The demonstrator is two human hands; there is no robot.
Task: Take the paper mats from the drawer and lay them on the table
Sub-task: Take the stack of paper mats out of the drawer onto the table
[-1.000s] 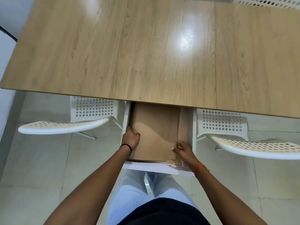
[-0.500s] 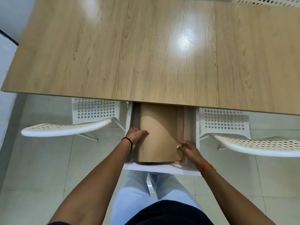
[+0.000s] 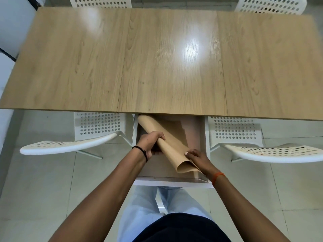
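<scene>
The brown paper mats [image 3: 172, 147] are curled into a loose roll that slants across the open white drawer [image 3: 207, 137] below the table's near edge. My left hand [image 3: 151, 143] is wrapped around the middle of the roll. My right hand [image 3: 195, 157] grips its near, open end at the drawer's right front. The far end of the roll reaches under the light wooden table [image 3: 162, 63]. Whether more mats lie on the drawer floor I cannot tell.
Two white perforated chairs stand either side of the drawer, one at left [image 3: 70, 145] and one at right [image 3: 272, 152]. Two more chair backs [image 3: 99, 2] show beyond the far table edge. The floor is pale tile.
The mats lay flat in the drawer before; now both hands have curled them into a slanted roll and lifted it. The view has pulled back, showing the whole table.
</scene>
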